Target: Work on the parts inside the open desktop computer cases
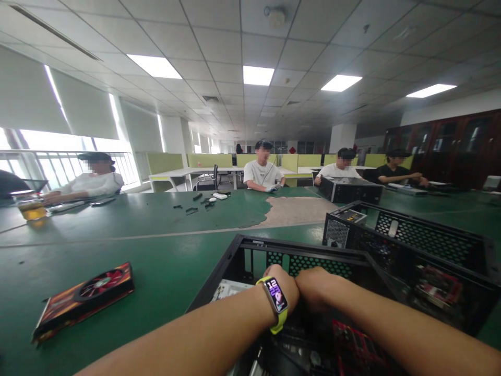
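Observation:
An open black computer case lies on the green table directly in front of me. Both my hands reach down into it, close together near its middle. My left hand, with a yellow-green smartwatch on the wrist, is bent so that its fingers are hidden. Beside it, my right hand points down and inward, its fingers also out of sight. What either hand touches inside the case cannot be made out. A red circuit board shows in the case below my right forearm.
A graphics card with a red fan lies on the table at left. Another open computer case stands close on the right. Several small dark parts lie farther off. Co-workers sit across the table; one has a closed case before them.

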The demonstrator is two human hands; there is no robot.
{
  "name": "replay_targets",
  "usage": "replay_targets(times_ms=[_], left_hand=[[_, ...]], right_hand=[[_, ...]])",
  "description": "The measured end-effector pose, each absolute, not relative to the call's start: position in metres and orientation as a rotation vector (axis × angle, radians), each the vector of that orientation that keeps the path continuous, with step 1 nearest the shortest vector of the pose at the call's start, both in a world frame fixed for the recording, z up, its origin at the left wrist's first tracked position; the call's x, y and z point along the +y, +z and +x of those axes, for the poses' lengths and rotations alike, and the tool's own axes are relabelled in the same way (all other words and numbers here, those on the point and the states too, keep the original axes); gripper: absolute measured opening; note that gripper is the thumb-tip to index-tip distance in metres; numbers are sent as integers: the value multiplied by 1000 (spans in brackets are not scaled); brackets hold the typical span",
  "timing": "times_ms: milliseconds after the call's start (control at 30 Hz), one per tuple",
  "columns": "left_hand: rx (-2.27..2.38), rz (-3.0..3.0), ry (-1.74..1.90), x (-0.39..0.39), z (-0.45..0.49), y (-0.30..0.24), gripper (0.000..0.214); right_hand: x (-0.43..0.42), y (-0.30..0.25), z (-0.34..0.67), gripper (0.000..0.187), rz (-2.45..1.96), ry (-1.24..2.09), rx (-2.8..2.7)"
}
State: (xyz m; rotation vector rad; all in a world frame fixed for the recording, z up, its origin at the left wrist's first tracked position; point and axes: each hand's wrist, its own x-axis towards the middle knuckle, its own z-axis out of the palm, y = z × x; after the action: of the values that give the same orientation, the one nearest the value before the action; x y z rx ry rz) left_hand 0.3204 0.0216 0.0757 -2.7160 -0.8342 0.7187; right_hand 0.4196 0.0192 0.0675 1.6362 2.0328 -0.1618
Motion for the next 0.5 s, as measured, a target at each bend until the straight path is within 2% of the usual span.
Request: replay_targets(times_ms=[233, 500], left_hand=[[-795, -2740, 787, 22, 320, 73, 28], [-765, -2735, 871, 23, 321, 75, 30]], right_hand=[[20, 62, 421, 34, 1590, -422, 1879], [34, 38, 429, 42, 1543, -705, 1753]])
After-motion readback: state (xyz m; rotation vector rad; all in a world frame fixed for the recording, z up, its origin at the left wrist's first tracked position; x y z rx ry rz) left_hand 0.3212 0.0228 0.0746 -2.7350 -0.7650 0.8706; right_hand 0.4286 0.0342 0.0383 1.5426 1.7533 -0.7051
